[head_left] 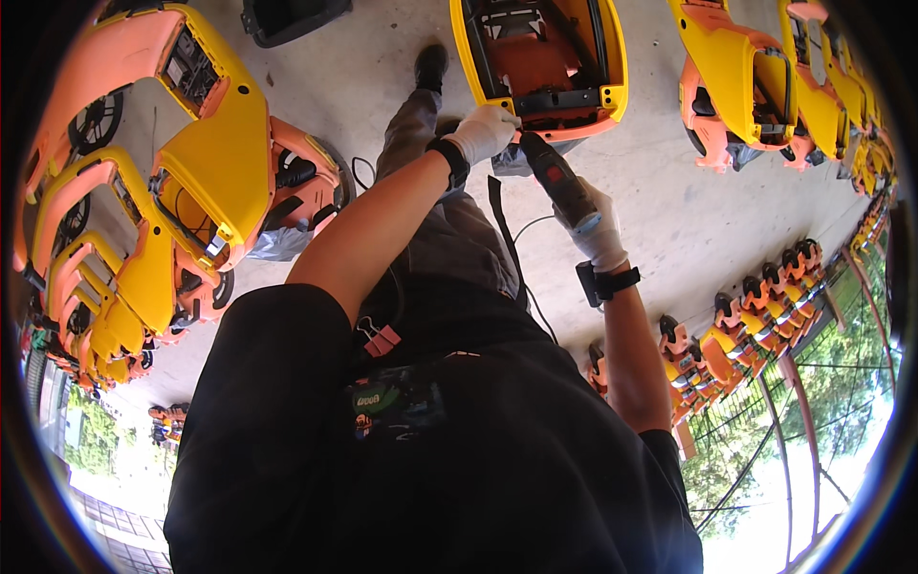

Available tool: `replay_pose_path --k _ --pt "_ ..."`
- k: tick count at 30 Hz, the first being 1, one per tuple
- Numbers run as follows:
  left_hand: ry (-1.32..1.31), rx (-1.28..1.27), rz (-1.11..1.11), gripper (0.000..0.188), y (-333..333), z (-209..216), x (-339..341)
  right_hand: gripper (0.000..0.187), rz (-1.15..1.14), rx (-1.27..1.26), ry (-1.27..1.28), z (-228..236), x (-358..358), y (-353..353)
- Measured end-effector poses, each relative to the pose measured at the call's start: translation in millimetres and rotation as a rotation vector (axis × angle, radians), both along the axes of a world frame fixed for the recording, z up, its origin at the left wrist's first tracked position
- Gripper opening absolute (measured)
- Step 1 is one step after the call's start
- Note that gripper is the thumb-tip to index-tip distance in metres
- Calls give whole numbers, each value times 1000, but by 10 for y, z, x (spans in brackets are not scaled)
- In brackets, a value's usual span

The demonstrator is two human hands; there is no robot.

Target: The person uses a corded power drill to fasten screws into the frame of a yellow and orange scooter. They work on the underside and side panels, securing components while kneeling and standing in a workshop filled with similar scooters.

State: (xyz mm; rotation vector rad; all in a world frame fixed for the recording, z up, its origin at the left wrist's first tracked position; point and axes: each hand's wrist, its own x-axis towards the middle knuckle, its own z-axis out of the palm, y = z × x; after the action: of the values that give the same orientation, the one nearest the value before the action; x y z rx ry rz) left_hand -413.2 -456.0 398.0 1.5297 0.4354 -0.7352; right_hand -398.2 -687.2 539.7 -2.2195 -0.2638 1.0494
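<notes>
In front of me stands the yellow and orange body of a scooter (615, 57), its top open onto a dark frame and a reddish-brown inside. My right hand (602, 232), in a white glove, is closed round a dark power screwdriver (557, 182) with a red mark on it. The tool's nose points at the near orange edge of the body. Beside that nose is my left hand (481, 136), also gloved, its fingers drawn together at the body's near left corner. Whatever those fingertips pinch is too small to make out.
Partly built yellow and orange scooters (215, 158) crowd the left side. Another row (736, 81) stands at the right, with more along the fence (755, 454). A black tub (287, 19) sits on the concrete floor (368, 57) at the far left. A thin cable (531, 227) hangs near my right hand.
</notes>
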Motion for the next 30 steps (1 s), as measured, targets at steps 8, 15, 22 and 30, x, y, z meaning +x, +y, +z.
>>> replay_pose_path --k 8,15,22,30 --pt "63 -31 -36 30 53 -64 47 25 39 33 -48 50 151 105" --pt "47 -68 14 29 66 -19 59 33 -79 43 14 -76 22 65" --pt "281 -124 344 25 562 45 -159 34 -11 -150 -61 125 -79 369" --pt "516 -187 595 23 1116 165 -683 34 15 -188 -213 42 -275 517"
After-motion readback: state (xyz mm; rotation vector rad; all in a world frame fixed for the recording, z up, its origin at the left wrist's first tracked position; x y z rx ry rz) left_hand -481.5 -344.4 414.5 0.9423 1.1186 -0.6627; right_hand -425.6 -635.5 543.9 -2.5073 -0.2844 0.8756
